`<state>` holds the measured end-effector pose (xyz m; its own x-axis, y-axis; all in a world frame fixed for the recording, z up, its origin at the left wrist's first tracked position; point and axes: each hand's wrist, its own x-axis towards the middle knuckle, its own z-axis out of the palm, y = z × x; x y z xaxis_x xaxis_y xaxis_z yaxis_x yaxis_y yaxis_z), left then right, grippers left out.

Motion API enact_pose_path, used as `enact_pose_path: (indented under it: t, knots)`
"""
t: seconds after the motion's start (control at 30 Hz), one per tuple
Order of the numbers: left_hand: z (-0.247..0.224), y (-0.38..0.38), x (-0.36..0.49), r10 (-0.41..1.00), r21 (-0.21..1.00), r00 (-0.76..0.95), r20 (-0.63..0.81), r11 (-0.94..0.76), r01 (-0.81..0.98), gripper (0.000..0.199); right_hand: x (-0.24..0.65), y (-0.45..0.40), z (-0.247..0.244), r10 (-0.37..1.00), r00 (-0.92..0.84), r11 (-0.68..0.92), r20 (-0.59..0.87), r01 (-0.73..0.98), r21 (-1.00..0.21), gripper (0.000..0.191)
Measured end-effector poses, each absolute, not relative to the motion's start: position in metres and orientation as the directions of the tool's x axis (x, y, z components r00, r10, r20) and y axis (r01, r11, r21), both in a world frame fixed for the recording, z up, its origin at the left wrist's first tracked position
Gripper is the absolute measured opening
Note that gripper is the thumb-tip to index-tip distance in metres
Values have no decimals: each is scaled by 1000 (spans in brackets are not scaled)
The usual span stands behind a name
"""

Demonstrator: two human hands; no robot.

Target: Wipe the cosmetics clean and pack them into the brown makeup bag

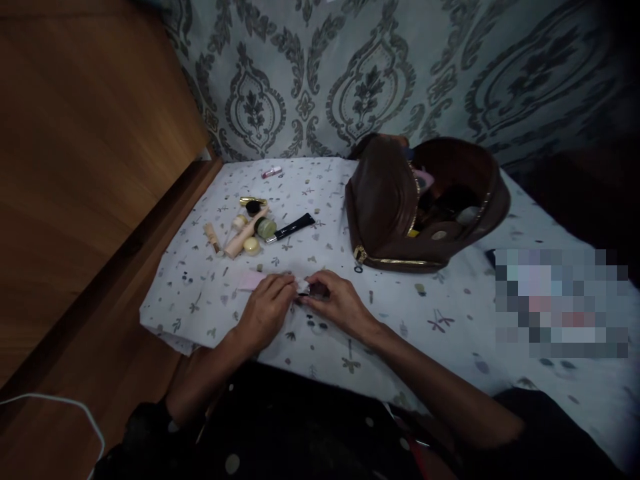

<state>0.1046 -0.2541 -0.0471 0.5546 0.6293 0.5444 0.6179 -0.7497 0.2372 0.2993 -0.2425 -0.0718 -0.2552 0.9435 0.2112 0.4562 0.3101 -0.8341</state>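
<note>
My right hand [340, 300] pinches a small dark, shiny cosmetic item [318, 291] with a silvery end; its exact kind is unclear. Close beside it, my left hand [270, 307] has its fingers curled down, meeting the item's silvery end. A bit of white [301, 285] shows between the two hands, too small to name. From under the left fingers sticks out a flat pale pink piece [250, 281], perhaps paper or cloth. Just beyond lie a black squeeze tube [293, 228] with a silver cap and a round cream-yellow pot [251, 247].
A brown leather bag [385, 207] stands unzipped at the right, things inside. More cosmetics, including a green jar [266, 229], a beige tube [245, 233] and a gold tube [253, 201], lie on the patterned cloth [200, 327]. A wooden cabinet [90, 133] borders the left; a blurred patch covers the right.
</note>
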Motion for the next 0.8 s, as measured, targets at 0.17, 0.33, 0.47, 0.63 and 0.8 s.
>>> enact_pose_path:
  t: [0.17,0.33,0.47,0.63,0.8]
  knots:
    - [-50,-246,66,727,256,434,533,-627,736,18,298,-245,-67,942,-270,305,198,445,-842,15]
    - [-56,-241,32,826,287,324,462,-484,826,20,298,-246,-65,940,-279,310,198,449,-838,14]
    - [-53,-243,34,800,237,343,491,-502,832,20,297,-247,-64,943,-269,302,196,444,-844,16]
    - [-48,-264,83,660,206,444,606,-670,713,24,298,-247,-64,933,-275,333,233,408,-850,13]
    - [-49,-275,113,541,126,601,588,-796,593,34,299,-245,-68,917,-275,378,288,371,-848,22]
